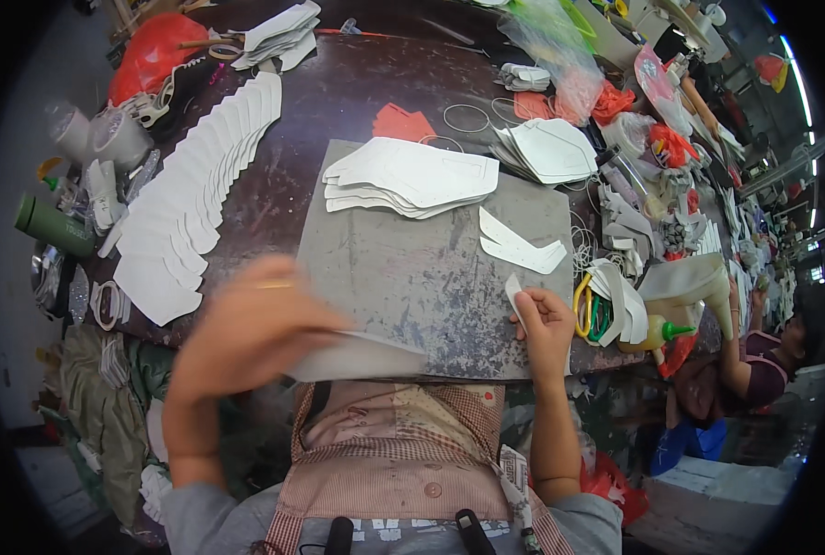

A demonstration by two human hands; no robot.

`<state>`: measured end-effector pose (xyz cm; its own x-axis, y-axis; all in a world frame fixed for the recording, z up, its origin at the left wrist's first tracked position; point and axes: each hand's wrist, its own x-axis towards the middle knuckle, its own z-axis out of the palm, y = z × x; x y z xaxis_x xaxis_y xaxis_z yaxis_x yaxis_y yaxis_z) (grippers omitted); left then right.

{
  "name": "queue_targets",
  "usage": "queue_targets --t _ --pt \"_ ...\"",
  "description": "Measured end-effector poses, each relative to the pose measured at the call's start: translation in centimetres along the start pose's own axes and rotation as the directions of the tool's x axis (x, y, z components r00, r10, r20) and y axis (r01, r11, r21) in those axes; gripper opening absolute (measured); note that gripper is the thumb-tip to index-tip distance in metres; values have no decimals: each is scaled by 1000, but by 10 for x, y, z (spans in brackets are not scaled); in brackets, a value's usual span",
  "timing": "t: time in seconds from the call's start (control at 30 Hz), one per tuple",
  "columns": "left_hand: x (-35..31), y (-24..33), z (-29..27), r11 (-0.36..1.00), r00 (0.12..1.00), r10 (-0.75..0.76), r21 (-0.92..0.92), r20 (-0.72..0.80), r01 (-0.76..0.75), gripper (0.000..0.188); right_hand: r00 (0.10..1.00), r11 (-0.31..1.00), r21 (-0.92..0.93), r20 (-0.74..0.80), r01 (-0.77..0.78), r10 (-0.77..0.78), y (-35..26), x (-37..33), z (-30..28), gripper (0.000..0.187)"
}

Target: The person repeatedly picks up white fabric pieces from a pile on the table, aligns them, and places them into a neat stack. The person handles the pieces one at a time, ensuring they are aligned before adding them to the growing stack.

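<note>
My left hand (260,324) is smeared by motion over the board's left front corner. Its fingers are at the edge of a blurred white cut panel (366,357), and I cannot tell whether they grip it. In my right hand (547,319), a small curved white strip (513,294) is pinched between thumb and fingers above the board's right side. Beyond that hand lie two white angled strips (522,248) on the grey, scuffed board (385,264). A stack of white shaped panels (412,176) rests across the board's far edge.
A long fanned row of white pieces (186,199) runs along the table's left. Another white stack (547,151) sits at the far right of the board, near red pieces (401,122). Yellow-handled scissors (582,305) and a green-tipped bottle (653,333) are on the right.
</note>
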<state>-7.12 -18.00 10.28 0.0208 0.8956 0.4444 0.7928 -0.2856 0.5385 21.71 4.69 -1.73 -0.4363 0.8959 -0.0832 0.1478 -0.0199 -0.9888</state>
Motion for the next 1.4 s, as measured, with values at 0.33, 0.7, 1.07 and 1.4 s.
queue_targets --t 0.33,0.7,1.07,1.4 --pt "-11 -50 82 998 999 -28 63 -35 30 43 999 1000 -26 50 -12 13 0 -11 -11 10" --pt "-78 -23 109 949 972 -225 212 -65 234 55 721 900 -396 676 182 152 -52 -19 101 20" --pt "-105 -5 117 975 941 -173 83 -289 205 33 731 839 -525 626 139 271 -54 -18 113 25" --pt "-107 1 133 972 983 -142 171 -118 161 37 732 832 -542 613 117 296 -55 -19 116 24"
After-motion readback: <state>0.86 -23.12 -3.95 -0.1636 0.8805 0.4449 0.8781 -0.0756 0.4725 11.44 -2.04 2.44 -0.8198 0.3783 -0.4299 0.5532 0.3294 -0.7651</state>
